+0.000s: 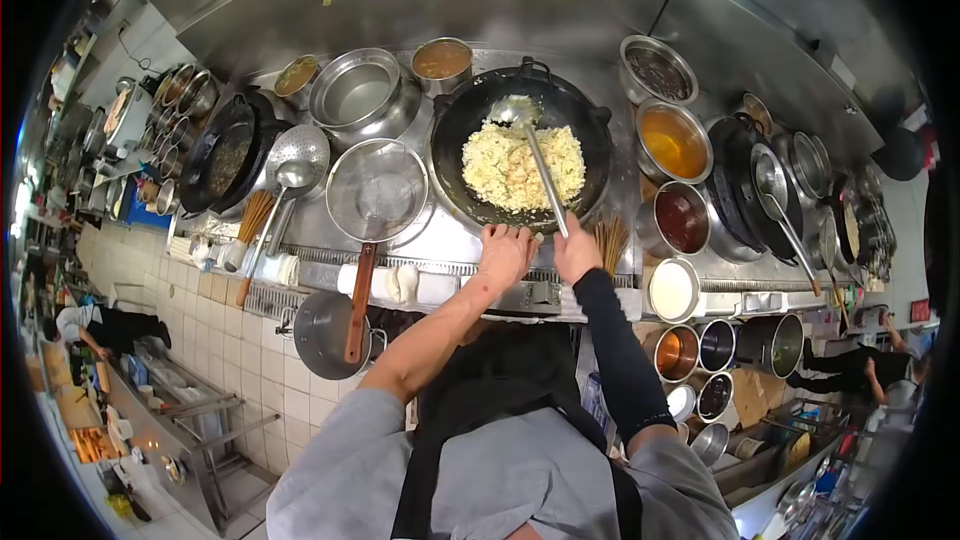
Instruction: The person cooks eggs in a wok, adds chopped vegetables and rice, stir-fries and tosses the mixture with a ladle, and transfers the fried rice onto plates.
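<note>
Cropped shirt, wok partly under food

The shirt is grey and short-sleeved. Over it sits a black apron with dark shoulder straps. A snug black sleeve covers the right forearm; the left forearm is bare.

From here, the long stainless-steel counter carries a round wire-mesh strainer with a wooden handle, a wide steel pot of cloudy liquid and bundled brown bamboo sticks.
</note>
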`<state>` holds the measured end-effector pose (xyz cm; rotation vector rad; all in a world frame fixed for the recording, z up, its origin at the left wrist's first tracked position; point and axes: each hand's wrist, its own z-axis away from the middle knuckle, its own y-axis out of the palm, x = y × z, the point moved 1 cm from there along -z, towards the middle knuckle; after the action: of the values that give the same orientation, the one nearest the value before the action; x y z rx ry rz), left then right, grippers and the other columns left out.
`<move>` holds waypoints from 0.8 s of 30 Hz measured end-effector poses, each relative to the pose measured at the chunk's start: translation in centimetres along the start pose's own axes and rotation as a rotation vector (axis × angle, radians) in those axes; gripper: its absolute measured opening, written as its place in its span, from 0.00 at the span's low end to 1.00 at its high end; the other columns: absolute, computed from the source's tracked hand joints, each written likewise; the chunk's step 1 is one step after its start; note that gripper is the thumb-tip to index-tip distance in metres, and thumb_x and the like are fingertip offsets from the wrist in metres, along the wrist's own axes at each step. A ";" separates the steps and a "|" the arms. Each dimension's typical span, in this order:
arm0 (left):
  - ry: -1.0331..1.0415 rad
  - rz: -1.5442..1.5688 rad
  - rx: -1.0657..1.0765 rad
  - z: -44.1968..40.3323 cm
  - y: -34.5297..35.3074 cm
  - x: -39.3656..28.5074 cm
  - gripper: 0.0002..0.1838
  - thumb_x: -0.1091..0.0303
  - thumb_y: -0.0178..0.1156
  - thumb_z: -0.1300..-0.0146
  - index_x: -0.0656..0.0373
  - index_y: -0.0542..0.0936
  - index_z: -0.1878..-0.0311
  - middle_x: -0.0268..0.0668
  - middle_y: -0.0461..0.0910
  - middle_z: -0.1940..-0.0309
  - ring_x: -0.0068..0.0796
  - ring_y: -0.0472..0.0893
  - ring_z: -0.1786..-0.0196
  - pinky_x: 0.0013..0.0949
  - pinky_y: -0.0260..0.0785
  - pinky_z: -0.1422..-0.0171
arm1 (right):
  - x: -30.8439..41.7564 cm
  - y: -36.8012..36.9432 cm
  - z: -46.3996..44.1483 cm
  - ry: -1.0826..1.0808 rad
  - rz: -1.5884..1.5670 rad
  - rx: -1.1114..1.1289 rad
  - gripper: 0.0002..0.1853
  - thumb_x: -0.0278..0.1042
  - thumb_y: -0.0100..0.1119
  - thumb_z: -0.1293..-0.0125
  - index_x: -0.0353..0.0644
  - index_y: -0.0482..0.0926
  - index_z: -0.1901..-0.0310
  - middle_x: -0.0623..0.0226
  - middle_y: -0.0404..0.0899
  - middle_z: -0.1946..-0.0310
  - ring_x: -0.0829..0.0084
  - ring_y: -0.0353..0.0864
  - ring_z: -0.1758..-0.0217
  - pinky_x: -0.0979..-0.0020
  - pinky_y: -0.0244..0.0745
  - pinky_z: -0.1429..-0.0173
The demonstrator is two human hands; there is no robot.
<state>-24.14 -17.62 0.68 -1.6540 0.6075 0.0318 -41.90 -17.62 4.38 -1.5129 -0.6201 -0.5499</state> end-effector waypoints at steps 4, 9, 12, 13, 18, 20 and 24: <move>-0.089 0.004 0.002 -0.1 -0.1 -0.7 0.20 0.51 0.53 0.18 0.60 0.84 0.52 0.50 0.88 0.58 0.54 0.83 0.46 0.59 0.67 0.32 | 0.4 -2.6 6.4 0.147 0.091 0.269 0.29 0.32 0.60 0.26 0.31 0.70 0.27 0.29 0.84 0.55 0.31 0.85 0.49 0.40 0.79 0.46; -0.086 0.129 0.188 -0.2 0.9 0.1 0.24 0.51 0.49 0.16 0.63 0.83 0.54 0.53 0.88 0.67 0.63 0.84 0.60 0.55 0.76 0.39 | 4.1 -11.3 13.8 0.050 -0.122 0.253 0.30 0.29 0.59 0.24 0.30 0.68 0.23 0.30 0.83 0.44 0.36 0.84 0.39 0.54 0.80 0.35; -0.026 0.316 0.029 1.9 -6.7 -2.9 0.21 0.53 0.58 0.20 0.61 0.82 0.64 0.53 0.86 0.71 0.63 0.83 0.64 0.58 0.76 0.49 | 6.0 -18.5 16.2 0.057 -0.227 0.434 0.29 0.30 0.59 0.21 0.31 0.68 0.22 0.38 0.80 0.33 0.50 0.78 0.23 0.62 0.70 0.21; 0.011 0.357 -0.015 2.3 -9.7 -4.1 0.21 0.53 0.59 0.21 0.60 0.81 0.65 0.53 0.86 0.71 0.62 0.83 0.64 0.59 0.76 0.50 | 6.2 -19.0 15.9 0.151 -0.234 0.503 0.29 0.31 0.60 0.21 0.31 0.69 0.23 0.39 0.81 0.34 0.51 0.80 0.25 0.61 0.71 0.23; -0.021 0.262 0.051 4.3 -0.8 -2.2 0.16 0.56 0.63 0.23 0.60 0.81 0.62 0.50 0.84 0.75 0.60 0.83 0.69 0.58 0.77 0.52 | -1.8 -10.6 11.6 0.062 -0.095 0.385 0.27 0.33 0.62 0.27 0.29 0.75 0.30 0.35 0.86 0.51 0.34 0.85 0.44 0.51 0.80 0.39; -0.007 0.224 -0.007 8.3 4.2 -1.3 0.15 0.57 0.62 0.22 0.59 0.80 0.59 0.51 0.83 0.75 0.59 0.84 0.69 0.57 0.78 0.50 | -2.4 -7.8 11.2 -0.023 0.003 0.140 0.28 0.31 0.62 0.27 0.29 0.74 0.28 0.32 0.85 0.52 0.33 0.84 0.44 0.48 0.79 0.39; 0.029 0.302 0.068 13.2 -0.7 -3.2 0.15 0.59 0.63 0.22 0.60 0.79 0.63 0.53 0.82 0.73 0.60 0.84 0.64 0.57 0.78 0.53 | 3.5 -11.4 13.2 0.075 -0.052 0.212 0.30 0.28 0.62 0.26 0.30 0.71 0.26 0.30 0.84 0.47 0.34 0.84 0.42 0.51 0.80 0.36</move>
<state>-22.36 -4.19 -0.01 -1.4875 0.8676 0.2046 -47.46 -4.25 14.66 -1.2744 -0.6407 -0.5598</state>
